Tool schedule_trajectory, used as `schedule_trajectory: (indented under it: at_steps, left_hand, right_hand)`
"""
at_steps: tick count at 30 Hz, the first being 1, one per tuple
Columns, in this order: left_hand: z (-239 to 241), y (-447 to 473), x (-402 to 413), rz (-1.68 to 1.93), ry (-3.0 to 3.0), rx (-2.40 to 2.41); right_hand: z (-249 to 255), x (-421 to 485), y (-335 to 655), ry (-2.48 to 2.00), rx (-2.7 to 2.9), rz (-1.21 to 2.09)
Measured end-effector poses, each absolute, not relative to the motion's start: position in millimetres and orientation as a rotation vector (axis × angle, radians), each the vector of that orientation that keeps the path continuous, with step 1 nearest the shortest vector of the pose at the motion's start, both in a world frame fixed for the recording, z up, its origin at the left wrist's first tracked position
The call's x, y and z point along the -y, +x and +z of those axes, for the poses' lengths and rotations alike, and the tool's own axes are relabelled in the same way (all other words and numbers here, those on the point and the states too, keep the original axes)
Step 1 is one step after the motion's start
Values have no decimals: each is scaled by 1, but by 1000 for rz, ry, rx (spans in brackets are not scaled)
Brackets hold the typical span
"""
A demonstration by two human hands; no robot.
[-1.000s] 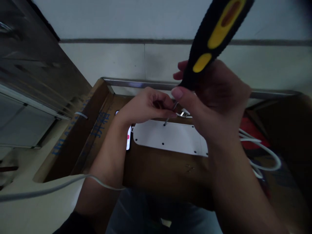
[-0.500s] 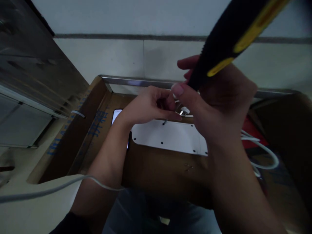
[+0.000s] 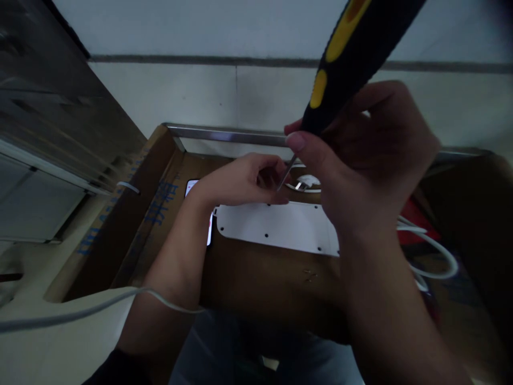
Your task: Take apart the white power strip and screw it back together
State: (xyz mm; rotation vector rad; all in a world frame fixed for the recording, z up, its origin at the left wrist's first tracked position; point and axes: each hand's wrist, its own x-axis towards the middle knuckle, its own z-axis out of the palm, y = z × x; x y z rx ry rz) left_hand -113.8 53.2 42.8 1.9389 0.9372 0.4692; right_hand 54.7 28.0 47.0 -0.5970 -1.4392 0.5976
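My right hand (image 3: 372, 155) is closed around a screwdriver (image 3: 352, 59) with a black and yellow handle. Its thin metal shaft slants down to the left, the tip among the fingers of my left hand (image 3: 256, 176). Those fingers are curled just above the upper edge of a white power strip (image 3: 288, 224), and whatever they pinch is hidden. The strip lies with a flat side up, small dark screw holes along its edges. Several small screws (image 3: 309, 275) lie on the cardboard below it.
A brown cardboard box (image 3: 248, 278) forms the work surface, its flap raised at the left. A phone (image 3: 210, 230) lies partly under my left forearm. Behind the strip is a white plug (image 3: 306, 182); a coiled white cable (image 3: 441, 267) lies right. A metal rail (image 3: 224, 133) runs behind.
The screwdriver has turned in my right hand and its handle swung left, so its shaft now shows. My left fingers have shifted slightly down and left, over the hole at the strip's upper edge.
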Motion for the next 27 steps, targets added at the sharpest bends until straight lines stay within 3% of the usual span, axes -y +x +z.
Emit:
schedule_trajectory:
  at_steps: [6,27]
  left_hand:
    - [39,-129,-64,-70,1989,-1143]
    - [39,-128,-65,-88,1958,-1198]
  right_hand:
    - [46,-30,55,-624,1424,581]
    - [48,-31,52,-572,1378,567]
